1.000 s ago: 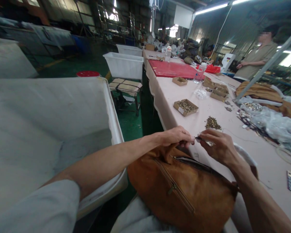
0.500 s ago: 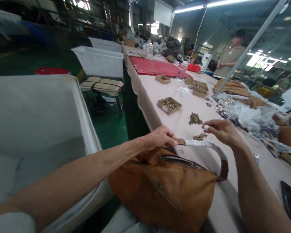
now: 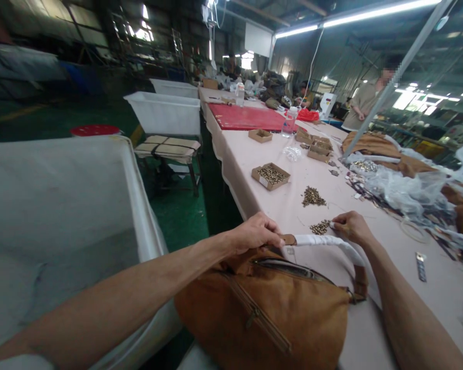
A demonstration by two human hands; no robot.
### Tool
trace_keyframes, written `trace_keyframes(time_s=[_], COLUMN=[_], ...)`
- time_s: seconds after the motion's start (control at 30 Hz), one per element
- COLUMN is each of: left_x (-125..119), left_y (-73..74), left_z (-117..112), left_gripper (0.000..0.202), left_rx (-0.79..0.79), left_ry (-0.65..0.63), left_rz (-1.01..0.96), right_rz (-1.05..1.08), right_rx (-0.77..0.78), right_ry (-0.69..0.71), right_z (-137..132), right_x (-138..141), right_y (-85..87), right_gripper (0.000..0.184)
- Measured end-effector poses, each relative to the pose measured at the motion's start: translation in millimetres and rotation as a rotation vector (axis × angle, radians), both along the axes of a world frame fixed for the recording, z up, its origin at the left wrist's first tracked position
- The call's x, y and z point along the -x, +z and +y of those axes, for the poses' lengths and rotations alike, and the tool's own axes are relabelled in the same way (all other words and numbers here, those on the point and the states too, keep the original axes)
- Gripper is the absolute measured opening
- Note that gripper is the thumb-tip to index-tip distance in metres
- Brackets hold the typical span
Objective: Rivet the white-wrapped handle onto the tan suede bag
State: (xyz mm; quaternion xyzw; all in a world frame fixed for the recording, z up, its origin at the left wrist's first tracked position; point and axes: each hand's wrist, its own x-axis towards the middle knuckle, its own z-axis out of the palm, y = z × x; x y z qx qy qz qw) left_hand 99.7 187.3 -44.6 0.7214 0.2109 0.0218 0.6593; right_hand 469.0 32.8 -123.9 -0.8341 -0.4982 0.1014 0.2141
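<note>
A brown bag [image 3: 270, 313] with zippers lies at the near table edge. Its handle [image 3: 324, 240] is wrapped in white and arches over the bag's top. My left hand [image 3: 258, 231] is closed on the brown leather end of that handle. At the right edge of a small pile of brass-coloured rivets [image 3: 319, 227], my right hand [image 3: 353, 226] is lowered with its fingers pinched together. White wrapping shows on one fingertip. What the pinch holds, if anything, is too small to make out. A larger heap of metal pieces [image 3: 313, 196] lies just beyond.
A cardboard box of rivets [image 3: 270, 176] and other small boxes [image 3: 260, 135] stand farther up the table [image 3: 243, 159]. Plastic bags [image 3: 397, 185] and brown material lie right, beside a slanted pole [image 3: 393, 82]. A big white bin [image 3: 129, 180] borders my left. A person [image 3: 364, 103] stands across the table.
My right hand has come down from above the table to the small rivet pile. My left hand keeps its grip on the handle. The view has tilted slightly upward.
</note>
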Motion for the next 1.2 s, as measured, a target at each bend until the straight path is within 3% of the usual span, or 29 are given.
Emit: trace_keyframes(time_s=[0.47, 1.03, 1.13, 1.2], left_x=[2.7, 1.0, 1.8, 2.4], left_y=[-9.7, -20.0, -19.2, -18.3], left_z=[2.1, 7.4, 5.3, 3.9], left_gripper=[0.023, 0.026, 0.026, 0.026], left_rx=[-0.032, 0.138, 0.118, 0.077], left_ry=[0.03, -0.024, -0.017, -0.015], left_rz=[-0.039, -0.069, -0.059, -0.054], right_rz=[-0.027, 0.08, 0.03, -0.006], right_rx=[0.024, 0.134, 0.118, 0.097], right_ry=[-0.058, 0.133, 0.155, 0.157], right_z=[-3.9, -11.4, -14.0, -16.0], right_x=[-0.3, 10.9, 11.3, 14.3], right_y=[-9.7, -1.8, 4.4, 19.1], right_gripper=[0.03, 0.03, 0.028, 0.028])
